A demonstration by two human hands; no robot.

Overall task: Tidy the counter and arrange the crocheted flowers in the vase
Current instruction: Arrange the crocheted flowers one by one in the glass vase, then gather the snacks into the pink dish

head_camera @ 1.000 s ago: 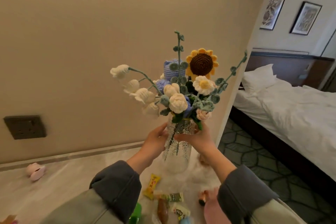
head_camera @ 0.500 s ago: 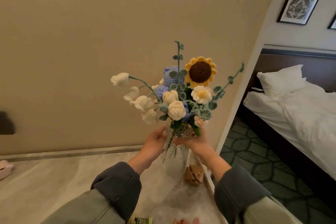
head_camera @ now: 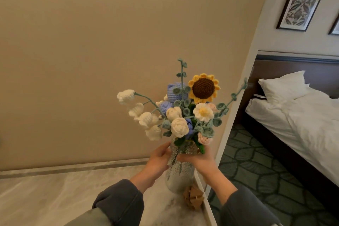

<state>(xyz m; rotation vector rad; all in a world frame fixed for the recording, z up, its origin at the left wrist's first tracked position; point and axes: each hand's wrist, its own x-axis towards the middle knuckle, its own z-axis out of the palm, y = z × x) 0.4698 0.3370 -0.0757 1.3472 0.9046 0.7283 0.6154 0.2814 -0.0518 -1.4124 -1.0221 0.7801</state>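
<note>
Gripped at its neck between left hand (head_camera: 158, 159) and right hand (head_camera: 200, 159), the glass vase (head_camera: 180, 176) of crocheted flowers (head_camera: 183, 115) should be kept upright and set clear of the edge of the bench (head_camera: 64, 194).

One head camera is looking forward and slightly down, facing the wall (head_camera: 91, 60) across the counter (head_camera: 55, 198), sitting close over the vase (head_camera: 180, 180); the bed (head_camera: 302, 124) is showing far right.

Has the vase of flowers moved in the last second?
No, not noticeably: the vase stays beside the wooden piece, its sprig tip still meeting the wall corner; only the camera turned.
</note>
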